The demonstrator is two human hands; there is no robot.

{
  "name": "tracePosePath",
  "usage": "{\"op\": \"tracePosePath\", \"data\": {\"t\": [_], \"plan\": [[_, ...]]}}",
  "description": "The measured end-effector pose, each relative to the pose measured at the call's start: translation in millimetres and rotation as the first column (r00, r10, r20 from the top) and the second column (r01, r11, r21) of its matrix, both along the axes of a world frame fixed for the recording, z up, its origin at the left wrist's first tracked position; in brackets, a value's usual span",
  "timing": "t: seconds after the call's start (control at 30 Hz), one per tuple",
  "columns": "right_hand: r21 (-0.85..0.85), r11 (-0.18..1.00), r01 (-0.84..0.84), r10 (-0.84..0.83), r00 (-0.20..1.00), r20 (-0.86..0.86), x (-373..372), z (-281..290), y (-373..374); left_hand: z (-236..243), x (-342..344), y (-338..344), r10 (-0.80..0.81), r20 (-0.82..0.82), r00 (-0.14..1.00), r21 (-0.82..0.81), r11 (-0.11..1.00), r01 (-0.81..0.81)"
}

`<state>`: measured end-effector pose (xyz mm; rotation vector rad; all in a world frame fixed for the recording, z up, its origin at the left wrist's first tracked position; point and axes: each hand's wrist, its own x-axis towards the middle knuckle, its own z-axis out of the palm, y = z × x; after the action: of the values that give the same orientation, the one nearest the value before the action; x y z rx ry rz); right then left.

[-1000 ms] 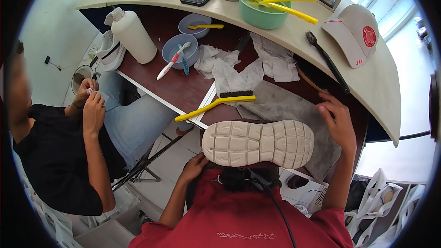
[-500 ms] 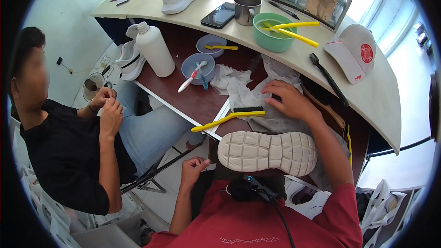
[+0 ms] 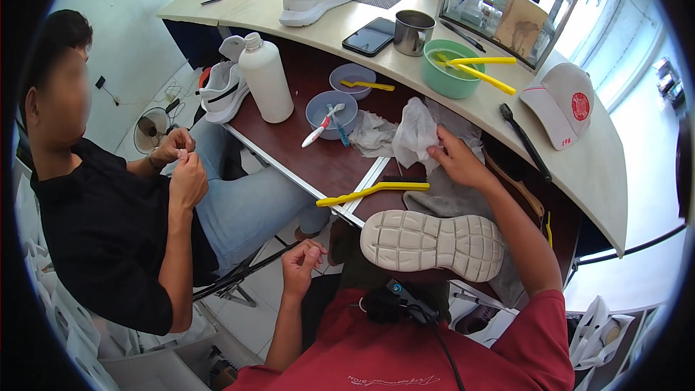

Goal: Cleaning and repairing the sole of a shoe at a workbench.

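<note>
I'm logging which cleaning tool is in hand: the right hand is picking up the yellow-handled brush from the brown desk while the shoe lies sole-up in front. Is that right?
Not quite. In the head view the right hand grips the white cloth, not the yellow-handled brush, which lies untouched on the brown desk. The shoe does lie sole-up in front.
</note>
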<state>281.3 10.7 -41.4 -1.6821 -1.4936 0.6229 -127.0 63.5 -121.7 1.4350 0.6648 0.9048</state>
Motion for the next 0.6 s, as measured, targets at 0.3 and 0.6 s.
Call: {"op": "tracePosePath", "data": {"t": [0.3,0.6], "plan": [[0.062,0.98,0.19,-0.181,0.976,-0.122,-20,44,-17,39,38,10,-0.112,0.149,0.983,0.227,0.971,0.076],[0.093,0.994,0.062,-0.017,0.907,-0.422,-63,95,-39,105,102,30,-0.186,0.153,0.971,0.227,0.962,0.149]]}}
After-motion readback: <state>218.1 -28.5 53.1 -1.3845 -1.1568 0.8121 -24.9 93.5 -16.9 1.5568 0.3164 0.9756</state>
